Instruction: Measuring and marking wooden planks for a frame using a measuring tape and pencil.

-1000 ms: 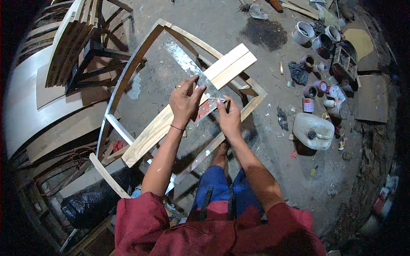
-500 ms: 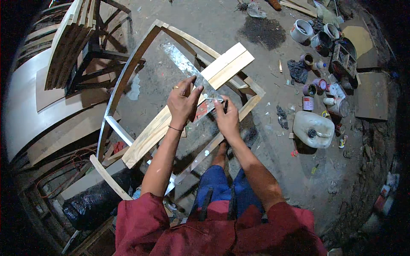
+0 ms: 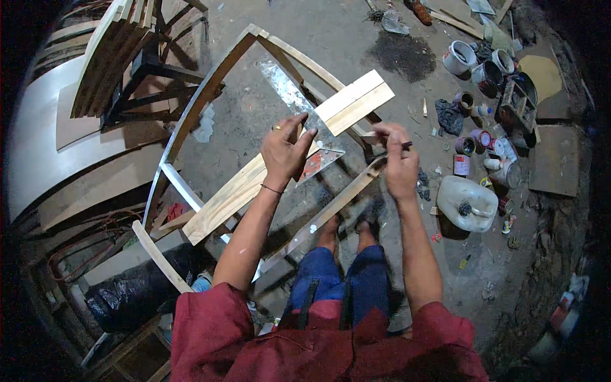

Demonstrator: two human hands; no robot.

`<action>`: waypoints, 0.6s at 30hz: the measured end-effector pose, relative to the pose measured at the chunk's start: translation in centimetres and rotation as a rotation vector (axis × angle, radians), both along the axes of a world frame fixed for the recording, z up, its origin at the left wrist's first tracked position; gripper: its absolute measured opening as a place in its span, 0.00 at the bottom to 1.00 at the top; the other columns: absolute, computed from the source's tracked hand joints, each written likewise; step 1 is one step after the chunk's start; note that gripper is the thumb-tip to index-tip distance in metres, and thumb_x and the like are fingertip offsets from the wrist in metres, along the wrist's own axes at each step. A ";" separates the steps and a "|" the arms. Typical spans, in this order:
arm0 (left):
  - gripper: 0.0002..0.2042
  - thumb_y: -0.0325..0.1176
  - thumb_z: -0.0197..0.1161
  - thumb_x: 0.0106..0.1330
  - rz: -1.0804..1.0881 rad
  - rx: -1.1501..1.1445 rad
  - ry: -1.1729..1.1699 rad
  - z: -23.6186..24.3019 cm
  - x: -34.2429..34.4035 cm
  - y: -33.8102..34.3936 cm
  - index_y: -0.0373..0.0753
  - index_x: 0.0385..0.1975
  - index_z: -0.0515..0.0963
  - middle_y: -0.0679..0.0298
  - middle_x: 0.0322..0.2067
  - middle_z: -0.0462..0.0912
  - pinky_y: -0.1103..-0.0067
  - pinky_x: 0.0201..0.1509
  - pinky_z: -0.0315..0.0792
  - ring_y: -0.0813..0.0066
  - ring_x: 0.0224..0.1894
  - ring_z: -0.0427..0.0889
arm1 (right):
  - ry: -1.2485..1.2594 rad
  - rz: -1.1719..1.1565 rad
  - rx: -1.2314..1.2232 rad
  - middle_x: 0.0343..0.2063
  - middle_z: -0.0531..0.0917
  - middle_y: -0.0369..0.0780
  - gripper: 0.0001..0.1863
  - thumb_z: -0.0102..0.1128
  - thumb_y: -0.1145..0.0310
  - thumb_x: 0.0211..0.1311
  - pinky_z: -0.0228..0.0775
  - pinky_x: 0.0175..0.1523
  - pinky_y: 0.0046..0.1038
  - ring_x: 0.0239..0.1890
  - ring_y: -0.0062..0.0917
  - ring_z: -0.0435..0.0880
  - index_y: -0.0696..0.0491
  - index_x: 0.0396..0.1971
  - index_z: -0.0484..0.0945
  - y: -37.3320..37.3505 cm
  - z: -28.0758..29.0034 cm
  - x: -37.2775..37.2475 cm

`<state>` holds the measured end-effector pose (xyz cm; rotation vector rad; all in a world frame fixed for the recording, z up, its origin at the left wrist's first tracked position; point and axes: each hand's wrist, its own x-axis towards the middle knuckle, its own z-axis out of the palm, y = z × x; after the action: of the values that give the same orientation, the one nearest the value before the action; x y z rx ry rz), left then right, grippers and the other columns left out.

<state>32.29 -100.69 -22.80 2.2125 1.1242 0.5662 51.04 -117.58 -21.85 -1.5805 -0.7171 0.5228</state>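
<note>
My left hand [image 3: 284, 151] holds a long flat metal strip [image 3: 287, 90], worn silver with a slanted end and a red patch, across pale wooden boards. Its thumb and forefinger lie along the strip's edge; the other fingers are partly hidden. The lower boards [image 3: 219, 207] run toward my left forearm, and a shorter pair [image 3: 356, 102] lies beyond the strip. Raised to the right, apart from the strip, my right hand [image 3: 401, 169] is closed on a thin dark pen-like stick [image 3: 407, 146]. Underneath is a curved wooden frame [image 3: 203, 86].
Curved wooden pieces [image 3: 118, 57] are stacked at the far left beside a dark stand. A black plastic-wrapped bundle [image 3: 130, 296] lies at the lower left. To the right stand a white jerrycan [image 3: 455, 200], paint cans [image 3: 464, 145] and buckets [image 3: 459, 57]. My bare feet are near the frame.
My right hand has moved right, away from the strip's slanted end, with the dark stick still in it. My left hand stays on the strip. The whole view has shifted slightly.
</note>
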 end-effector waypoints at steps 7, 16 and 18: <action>0.18 0.44 0.74 0.60 0.006 0.035 -0.002 0.2 0.1 0.1 0.46 0.49 0.86 0.61 0.43 0.89 0.69 0.42 0.79 0.58 0.38 0.87 | -0.059 0.130 0.014 0.36 0.87 0.41 0.15 0.56 0.62 0.78 0.77 0.48 0.29 0.40 0.27 0.87 0.59 0.44 0.85 3.3 2.6 0.4; 0.18 0.44 0.72 0.61 -0.008 0.053 -0.011 0.6 0.1 0.0 0.46 0.50 0.86 0.61 0.43 0.88 0.68 0.45 0.78 0.58 0.40 0.86 | -0.307 0.213 -0.016 0.40 0.87 0.47 0.12 0.63 0.66 0.70 0.77 0.51 0.36 0.44 0.43 0.86 0.59 0.44 0.85 6.9 1.6 -1.2; 0.18 0.43 0.72 0.62 -0.012 0.037 -0.006 0.7 0.1 0.0 0.46 0.50 0.86 0.62 0.43 0.88 0.68 0.45 0.78 0.58 0.41 0.86 | -0.304 0.223 -0.015 0.40 0.87 0.47 0.11 0.63 0.67 0.70 0.77 0.51 0.36 0.43 0.43 0.86 0.59 0.43 0.85 7.1 1.4 -1.3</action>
<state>32.44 -100.68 -22.10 2.2463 1.1047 0.5930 49.74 -110.48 -20.42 -1.6212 -1.1308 0.4536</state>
